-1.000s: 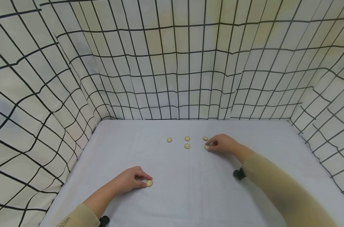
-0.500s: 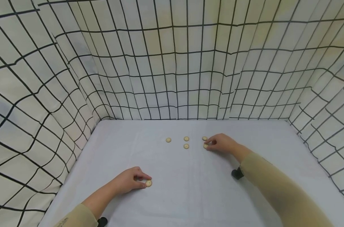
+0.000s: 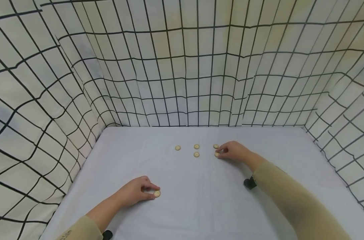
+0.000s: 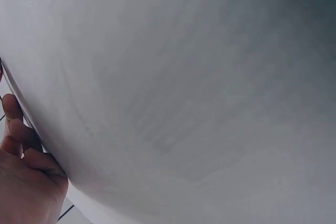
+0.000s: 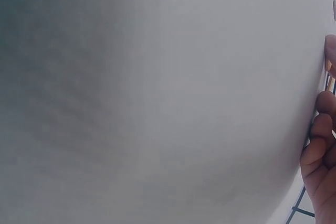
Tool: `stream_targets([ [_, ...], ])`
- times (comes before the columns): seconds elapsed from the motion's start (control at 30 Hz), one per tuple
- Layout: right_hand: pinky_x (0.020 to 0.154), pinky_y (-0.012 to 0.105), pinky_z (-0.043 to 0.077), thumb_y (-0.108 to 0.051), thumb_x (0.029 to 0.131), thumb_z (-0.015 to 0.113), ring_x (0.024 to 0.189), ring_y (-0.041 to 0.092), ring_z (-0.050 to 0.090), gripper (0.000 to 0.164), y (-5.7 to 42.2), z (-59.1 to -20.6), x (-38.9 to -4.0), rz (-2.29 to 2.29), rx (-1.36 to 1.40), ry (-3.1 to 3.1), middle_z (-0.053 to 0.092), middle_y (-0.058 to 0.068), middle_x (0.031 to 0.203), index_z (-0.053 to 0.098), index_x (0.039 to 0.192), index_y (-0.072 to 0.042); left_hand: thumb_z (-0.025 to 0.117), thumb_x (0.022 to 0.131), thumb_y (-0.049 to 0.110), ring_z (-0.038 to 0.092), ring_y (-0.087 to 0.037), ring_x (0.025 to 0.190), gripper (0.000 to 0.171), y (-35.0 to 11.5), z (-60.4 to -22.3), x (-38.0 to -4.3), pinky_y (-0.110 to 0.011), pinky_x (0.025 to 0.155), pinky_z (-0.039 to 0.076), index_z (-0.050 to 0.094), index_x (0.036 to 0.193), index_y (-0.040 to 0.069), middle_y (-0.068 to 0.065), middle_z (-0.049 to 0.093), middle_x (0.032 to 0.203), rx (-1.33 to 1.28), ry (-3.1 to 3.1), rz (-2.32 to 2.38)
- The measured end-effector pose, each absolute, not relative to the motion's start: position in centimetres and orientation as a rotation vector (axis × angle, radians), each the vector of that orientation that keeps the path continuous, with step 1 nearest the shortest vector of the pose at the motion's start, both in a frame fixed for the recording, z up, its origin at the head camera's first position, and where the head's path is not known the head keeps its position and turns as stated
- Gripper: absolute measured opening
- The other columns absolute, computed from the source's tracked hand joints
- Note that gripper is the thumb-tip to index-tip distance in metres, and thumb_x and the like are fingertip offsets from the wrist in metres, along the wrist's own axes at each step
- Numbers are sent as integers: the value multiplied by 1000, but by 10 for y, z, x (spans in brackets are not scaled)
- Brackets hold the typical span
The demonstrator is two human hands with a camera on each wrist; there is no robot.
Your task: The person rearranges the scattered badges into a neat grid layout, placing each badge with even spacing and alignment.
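Observation:
In the head view, my left hand (image 3: 138, 191) rests low on the white tabletop, left of the middle. Its thumb and forefinger pinch the edge of a small round wooden disc (image 3: 157, 193) with a dark mark on its face. Farther off, my right hand (image 3: 234, 151) pinches a second wooden disc (image 3: 217, 154) at the right end of the near row. Just behind that one lies another disc (image 3: 216, 146), close to the forefinger. The left wrist view catches my curled fingers (image 4: 23, 135) at its edge; the right wrist view catches fingers (image 5: 323, 129) likewise. Neither held disc shows clearly there.
Three more discs lie flat left of the right hand: a far-left disc (image 3: 177, 147), a middle disc (image 3: 197, 146) and a nearer disc (image 3: 196, 154). White cloth walls with a black grid (image 3: 185, 83) enclose the table (image 3: 182, 206) at the back and sides.
Both hands stay at their discs. The right hand has shifted its disc slightly away from me, toward the back, nearer the disc behind it. The whole view has drifted slightly left.

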State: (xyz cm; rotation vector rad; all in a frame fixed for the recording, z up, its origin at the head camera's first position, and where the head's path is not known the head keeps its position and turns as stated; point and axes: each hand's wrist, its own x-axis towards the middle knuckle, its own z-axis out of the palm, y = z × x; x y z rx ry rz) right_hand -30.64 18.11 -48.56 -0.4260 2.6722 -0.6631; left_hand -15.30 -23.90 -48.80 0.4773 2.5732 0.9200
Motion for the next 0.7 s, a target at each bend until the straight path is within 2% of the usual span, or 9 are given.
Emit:
stream_targets([
  [0.23, 85, 40, 45, -33, 86, 78, 93, 19, 54, 31, 181, -488, -308, -662, -427, 2666, 65, -2, 101, 75, 115, -23, 80, 83, 32, 50, -9, 81, 24, -238, -489, -152, -26, 72, 41, 77, 106, 33, 13, 59, 91, 480, 2560, 925],
  [0.7, 87, 41, 46, -35, 86, 78, 95, 20, 54, 35, 183, -491, -310, -690, -409, 2666, 65, -1, 103, 74, 118, -21, 80, 83, 26, 51, -10, 85, 21, -235, -485, -157, -27, 75, 43, 76, 102, 33, 13, 60, 90, 498, 2541, 881],
])
